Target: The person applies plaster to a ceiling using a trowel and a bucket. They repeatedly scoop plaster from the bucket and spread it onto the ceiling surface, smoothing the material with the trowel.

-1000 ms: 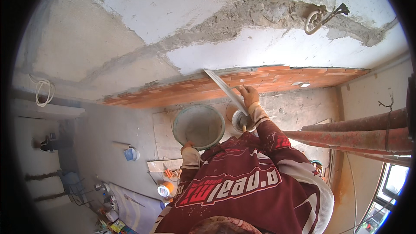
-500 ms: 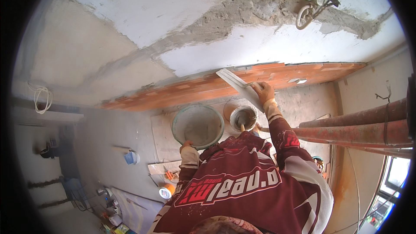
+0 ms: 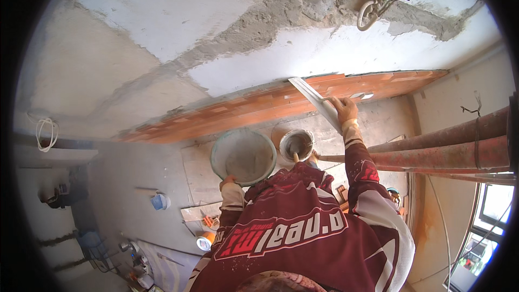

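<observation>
My right hand [image 3: 346, 111] is closed round the handle of a long flat plastering trowel [image 3: 313, 97], reaching toward the strip of bare orange brick [image 3: 259, 100] low on the wall. The blade is seen slanted, its far end near the upper edge of the brick; whether it touches is hard to tell. My left hand [image 3: 229, 180] grips the near rim of a wide green basin [image 3: 212, 158], smeared grey inside. Beside the basin, to its right, stands a bucket [image 3: 283, 141] holding grey material with a wooden-looking handle [image 3: 295, 157] sticking out.
Above the brick, the white wall [image 3: 243, 75] has a rough grey chase [image 3: 303, 11] with a coiled cable [image 3: 367, 15] sticking out. Red metal poles [image 3: 443, 154] cross on the right. A blue container [image 3: 160, 201] and an orange-and-white tub [image 3: 205, 240] stand on the left floor.
My right hand has moved the trowel to the right and a little upward, and the blade now appears narrower. My left hand stays at the basin's rim. The view has shifted slightly.
</observation>
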`<state>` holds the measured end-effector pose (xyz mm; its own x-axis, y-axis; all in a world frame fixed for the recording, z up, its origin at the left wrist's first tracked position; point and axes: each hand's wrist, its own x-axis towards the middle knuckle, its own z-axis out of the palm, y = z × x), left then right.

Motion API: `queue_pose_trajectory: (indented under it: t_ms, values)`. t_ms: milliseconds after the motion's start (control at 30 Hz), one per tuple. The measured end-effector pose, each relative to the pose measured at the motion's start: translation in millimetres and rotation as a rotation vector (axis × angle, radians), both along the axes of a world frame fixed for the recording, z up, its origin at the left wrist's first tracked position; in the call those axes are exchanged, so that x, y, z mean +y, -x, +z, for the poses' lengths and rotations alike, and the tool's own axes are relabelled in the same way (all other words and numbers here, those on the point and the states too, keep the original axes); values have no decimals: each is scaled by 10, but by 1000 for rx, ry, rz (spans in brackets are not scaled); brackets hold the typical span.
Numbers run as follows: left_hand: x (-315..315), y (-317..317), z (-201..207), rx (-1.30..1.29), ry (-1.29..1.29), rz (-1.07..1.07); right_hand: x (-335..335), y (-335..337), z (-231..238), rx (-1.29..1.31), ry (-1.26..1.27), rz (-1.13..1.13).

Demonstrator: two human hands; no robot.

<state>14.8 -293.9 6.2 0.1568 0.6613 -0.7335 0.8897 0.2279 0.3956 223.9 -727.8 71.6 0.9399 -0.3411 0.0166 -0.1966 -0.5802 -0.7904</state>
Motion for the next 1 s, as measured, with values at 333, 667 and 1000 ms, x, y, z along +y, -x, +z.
queue_pose_trajectory:
  t_ms: [333,667,1000]
  values:
    - [-304,-347,102,-320,-236,-115,855,398,168,298,287,832]
    - [-397,-627,230,-846,-365,-462,1579,170,59,196,597,922]
    - [-477,-731,354,-835,-399,-523,1384,316,113,-119,415,904]
